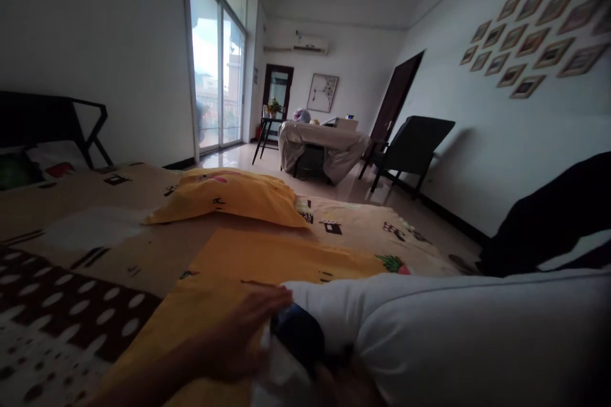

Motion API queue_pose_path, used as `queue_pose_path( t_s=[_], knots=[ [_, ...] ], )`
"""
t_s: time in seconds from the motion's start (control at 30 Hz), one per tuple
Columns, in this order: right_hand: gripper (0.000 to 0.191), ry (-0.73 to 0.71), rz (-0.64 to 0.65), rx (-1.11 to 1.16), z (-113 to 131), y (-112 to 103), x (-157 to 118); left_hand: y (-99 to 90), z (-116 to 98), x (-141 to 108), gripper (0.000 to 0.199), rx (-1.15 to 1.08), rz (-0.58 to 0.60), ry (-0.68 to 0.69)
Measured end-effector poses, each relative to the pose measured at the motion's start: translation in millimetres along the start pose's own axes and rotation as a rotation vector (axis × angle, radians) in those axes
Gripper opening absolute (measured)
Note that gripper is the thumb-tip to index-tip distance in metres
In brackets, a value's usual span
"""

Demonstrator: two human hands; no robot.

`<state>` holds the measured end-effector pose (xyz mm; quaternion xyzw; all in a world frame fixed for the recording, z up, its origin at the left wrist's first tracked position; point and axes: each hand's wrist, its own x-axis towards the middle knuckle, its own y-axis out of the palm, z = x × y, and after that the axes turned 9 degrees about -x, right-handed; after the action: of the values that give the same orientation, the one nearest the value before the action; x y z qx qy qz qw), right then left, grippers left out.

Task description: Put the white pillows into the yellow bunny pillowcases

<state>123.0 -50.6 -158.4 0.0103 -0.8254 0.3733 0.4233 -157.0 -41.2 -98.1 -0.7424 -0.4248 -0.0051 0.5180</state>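
A white pillow [468,331] lies across the lower right, its left end between my hands. My left hand [243,331] reaches in from the bottom left, fingers stretched out, with its fingertips at the pillow's end. At the bottom centre my right hand [348,381] is dark and blurred beside the pillow; its fingers are hard to make out. Between the hands shows a dark, rounded patch [298,331] that I cannot identify. Under my left hand an orange-yellow cloth [210,267] is spread flat on the bed. Beyond it rests a puffed yellow pillow [233,197].
The patterned bed sheet [114,222] reaches to the left. Behind the bed stand a cloth-covered table [319,137] and a dark chair [413,146]. Another black chair [42,121] is at the left. A dark fabric shape [548,216] is at the right.
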Motion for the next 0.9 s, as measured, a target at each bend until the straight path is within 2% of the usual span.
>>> queue_pose_path(
  t_s=[0.03,0.1,0.17,0.27,0.33,0.43,0.5,0.57,0.63,0.7,0.77,0.9],
  knots=[
    [0.033,0.017,-0.012,0.022,-3,2,5,5.0,-11,2,0.075,0.044,0.064,0.083],
    [0.039,0.032,-0.032,0.077,-10,5,15,26.3,-24,5,0.067,0.225,0.097,0.209],
    [0.039,0.019,-0.022,0.152,-19,4,24,54.4,-26,6,0.054,0.468,0.007,0.267],
    [0.031,0.052,0.056,0.237,-34,3,37,81.8,-20,13,0.044,0.639,-0.184,0.171],
    [0.027,0.092,0.116,0.250,-45,3,44,80.5,-15,28,0.038,0.546,-0.198,0.023],
    [0.025,0.075,0.170,0.150,-61,3,51,60.8,-6,61,0.021,0.357,-0.056,-0.139],
    [0.042,-0.011,0.178,0.039,-70,2,51,49.0,0,81,0.015,0.301,-0.019,-0.110],
    [0.068,-0.073,0.174,-0.071,-77,1,50,43.7,4,96,0.019,0.299,-0.073,-0.032],
    [0.082,-0.017,0.200,-0.182,-83,1,53,42.9,5,107,0.020,0.312,-0.153,0.010],
    [0.085,0.102,0.214,-0.281,-90,6,58,42.9,1,117,0.019,0.334,-0.217,0.025],
    [0.081,0.159,0.225,-0.304,-97,15,63,41.7,-6,127,0.018,0.372,-0.270,0.061],
    [0.040,0.187,0.224,-0.230,-117,32,60,39.0,-16,131,0.022,0.429,-0.386,0.141]
  ],
)
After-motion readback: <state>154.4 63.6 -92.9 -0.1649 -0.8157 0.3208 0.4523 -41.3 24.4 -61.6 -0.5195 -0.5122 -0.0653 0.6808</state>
